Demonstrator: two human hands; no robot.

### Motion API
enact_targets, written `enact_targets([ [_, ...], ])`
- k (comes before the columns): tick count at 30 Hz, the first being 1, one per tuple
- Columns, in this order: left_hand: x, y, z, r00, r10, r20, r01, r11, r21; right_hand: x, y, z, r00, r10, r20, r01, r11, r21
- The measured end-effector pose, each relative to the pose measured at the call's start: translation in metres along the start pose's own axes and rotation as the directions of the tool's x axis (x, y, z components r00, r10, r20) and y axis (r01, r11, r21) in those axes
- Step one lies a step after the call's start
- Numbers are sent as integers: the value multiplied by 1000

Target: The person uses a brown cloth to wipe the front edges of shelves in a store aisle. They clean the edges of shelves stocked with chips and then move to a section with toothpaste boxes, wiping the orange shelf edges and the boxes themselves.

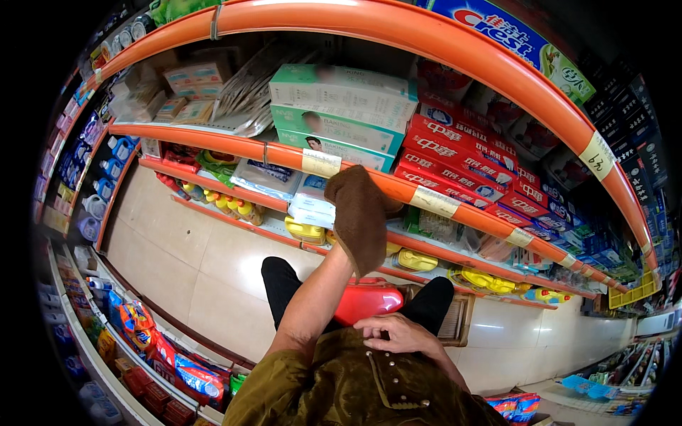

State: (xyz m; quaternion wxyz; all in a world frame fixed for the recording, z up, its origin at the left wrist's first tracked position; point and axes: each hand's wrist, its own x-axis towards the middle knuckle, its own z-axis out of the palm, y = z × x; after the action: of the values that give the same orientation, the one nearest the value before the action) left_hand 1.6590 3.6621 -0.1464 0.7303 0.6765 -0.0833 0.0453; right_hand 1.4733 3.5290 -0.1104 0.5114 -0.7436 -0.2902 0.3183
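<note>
A brown cloth (361,220) covers my left hand (355,206) and presses against the orange front rail (284,155) of the middle shelf. The fingers are hidden under the cloth, which bends over the rail's edge. My right hand (399,332) rests on my lap, fingers loosely bent and apart, with nothing in it. Between my knees shows a shiny red plastic thing (368,302). Just behind the rail, next to the cloth, are stacked green-and-white boxes (337,117) and red toothpaste boxes (455,156).
Another orange rail (341,18) curves across above. Yellow bottles (415,260) lie on the low shelf. Red and blue bags (195,376) fill a shelf at the lower left. A yellow basket (634,290) is at the far right. Pale floor tiles (170,241) run beneath me.
</note>
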Motion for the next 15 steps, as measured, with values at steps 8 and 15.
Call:
enact_targets([
  [8,-7,65,86,962,-264,-76,210,884,-418,0,9,-6,1000,20,-10,-21,986,-167],
  [15,-1,65,57,936,212,281,-345,395,851,-24,15,-8,990,100,-98,-112,986,-121],
])
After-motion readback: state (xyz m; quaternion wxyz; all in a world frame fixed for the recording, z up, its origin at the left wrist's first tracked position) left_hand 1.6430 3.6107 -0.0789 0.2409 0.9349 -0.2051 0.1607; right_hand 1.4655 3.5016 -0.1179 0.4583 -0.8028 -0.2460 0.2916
